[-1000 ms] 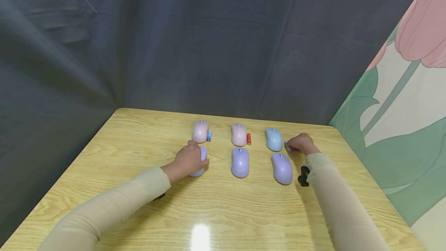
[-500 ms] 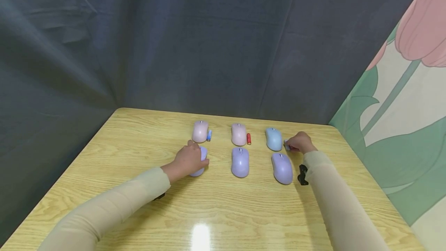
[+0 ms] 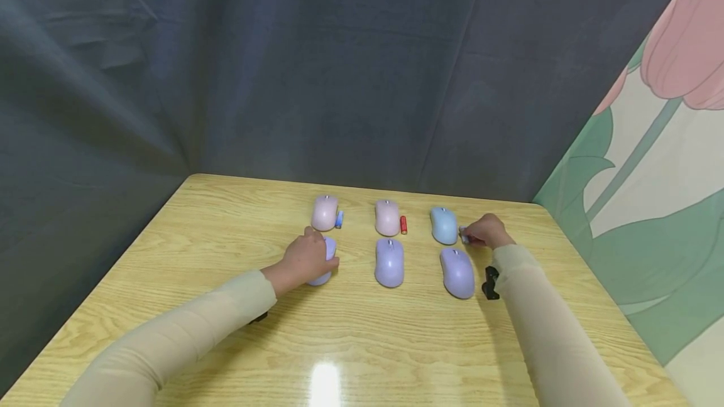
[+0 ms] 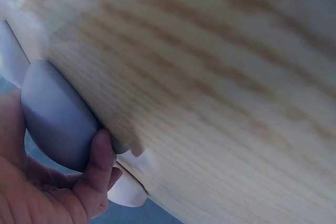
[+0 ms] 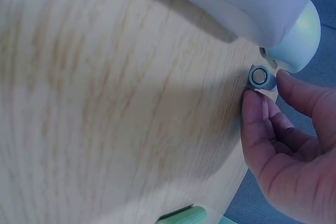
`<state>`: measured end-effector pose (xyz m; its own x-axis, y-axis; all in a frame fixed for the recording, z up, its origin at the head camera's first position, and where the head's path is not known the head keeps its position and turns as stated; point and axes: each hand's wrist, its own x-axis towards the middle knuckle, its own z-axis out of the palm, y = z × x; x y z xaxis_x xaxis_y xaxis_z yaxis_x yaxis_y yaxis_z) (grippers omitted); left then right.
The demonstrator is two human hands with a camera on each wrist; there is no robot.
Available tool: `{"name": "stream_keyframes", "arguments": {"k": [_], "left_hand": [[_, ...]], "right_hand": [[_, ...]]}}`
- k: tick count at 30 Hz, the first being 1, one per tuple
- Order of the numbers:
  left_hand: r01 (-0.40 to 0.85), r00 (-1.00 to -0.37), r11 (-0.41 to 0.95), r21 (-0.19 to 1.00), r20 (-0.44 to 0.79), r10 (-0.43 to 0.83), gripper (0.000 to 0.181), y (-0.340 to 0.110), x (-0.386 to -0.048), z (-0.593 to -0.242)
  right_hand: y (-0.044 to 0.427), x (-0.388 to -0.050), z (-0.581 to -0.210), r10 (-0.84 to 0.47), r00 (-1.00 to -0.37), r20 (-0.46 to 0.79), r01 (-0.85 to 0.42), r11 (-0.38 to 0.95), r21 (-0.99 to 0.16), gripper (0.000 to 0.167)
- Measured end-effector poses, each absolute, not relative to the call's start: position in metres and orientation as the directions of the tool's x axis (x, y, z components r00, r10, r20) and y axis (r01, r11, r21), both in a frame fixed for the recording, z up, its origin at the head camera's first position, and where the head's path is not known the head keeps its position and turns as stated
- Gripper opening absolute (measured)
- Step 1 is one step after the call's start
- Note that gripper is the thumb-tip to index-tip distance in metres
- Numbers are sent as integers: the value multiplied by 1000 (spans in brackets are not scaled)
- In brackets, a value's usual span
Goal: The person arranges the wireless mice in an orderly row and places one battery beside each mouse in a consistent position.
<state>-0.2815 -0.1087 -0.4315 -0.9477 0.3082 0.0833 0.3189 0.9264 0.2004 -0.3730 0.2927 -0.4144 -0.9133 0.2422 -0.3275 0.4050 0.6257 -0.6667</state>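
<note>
Here, my right hand (image 3: 488, 231), the nearer, pinched a battery (image 5: 260, 76) just right of the blue mouse (image 3: 444, 226), long axis roughly away from me; my left hand (image 3: 305, 257), well apart, gripped a purple mouse (image 4: 59, 111).

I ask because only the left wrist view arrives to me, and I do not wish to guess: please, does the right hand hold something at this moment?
Observer: Yes, the right hand pinches a small battery.
Operator: Thank you. Which mouse is the nearest to this battery?
Observer: The blue mouse, just to the left of it in the head view.
Operator: And does some battery lie free, near the middle mice?
Observer: Yes, a red battery lies by the right side of the middle pink mouse.
</note>
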Motion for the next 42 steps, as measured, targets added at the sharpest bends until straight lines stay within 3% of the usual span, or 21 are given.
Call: {"name": "stream_keyframes", "arguments": {"k": [10,21,31,42], "left_hand": [[323,-946,923,212,86,311,53,-109,-281,-431],[309,-951,928,208,71,301,54,-109,-282,-433],[312,-950,927,206,73,303,58,-108,-280,-431],[301,-953,929,213,78,291,60,-108,-281,-430]], "right_hand": [[296,-369,-405,220,-917,-332,392,646,-655,27],[305,-347,-356,75,-959,-272,249,680,-689,23],[331,-304,-325,5,-980,-200,137,744,-654,27],[353,-245,-329,-44,-976,-214,84,829,-552,29]]}}
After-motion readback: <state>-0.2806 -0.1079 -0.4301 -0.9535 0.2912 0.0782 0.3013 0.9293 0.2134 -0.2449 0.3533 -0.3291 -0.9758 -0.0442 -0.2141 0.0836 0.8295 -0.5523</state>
